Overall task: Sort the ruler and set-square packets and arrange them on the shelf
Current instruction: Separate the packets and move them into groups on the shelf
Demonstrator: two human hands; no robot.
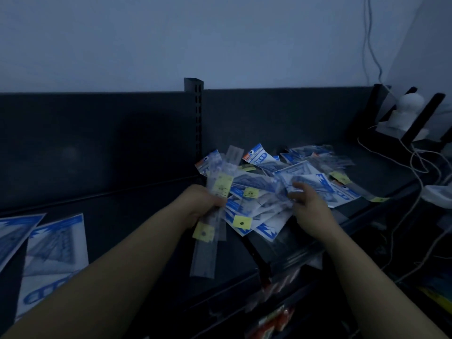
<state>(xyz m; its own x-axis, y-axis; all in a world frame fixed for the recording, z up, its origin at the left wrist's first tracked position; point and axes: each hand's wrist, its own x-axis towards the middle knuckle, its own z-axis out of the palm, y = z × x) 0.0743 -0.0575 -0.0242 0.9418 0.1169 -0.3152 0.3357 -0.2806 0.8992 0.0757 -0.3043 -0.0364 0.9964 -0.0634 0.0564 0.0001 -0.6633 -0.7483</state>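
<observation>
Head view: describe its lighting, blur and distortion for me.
Head view: dim, bluish light with no glare, and shadows merge into the dark metal shelf. Head view: print on the blue-and-white plastic packet pile is too soft to read, and the long clear ruler packets gripped by the left hand look smeared. Head view: the wide-angle lens stretches both forearms near the bottom edge.

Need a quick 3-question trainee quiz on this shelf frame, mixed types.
1. True or false: the left hand grips a bundle of ruler packets.
2. Where does the mixed pile lie? A) left of the upright post B) right of it
3. Fill in: the set-square packets lying flat left of the post number ____.
Key: 1 true; 2 B; 3 two.
</observation>
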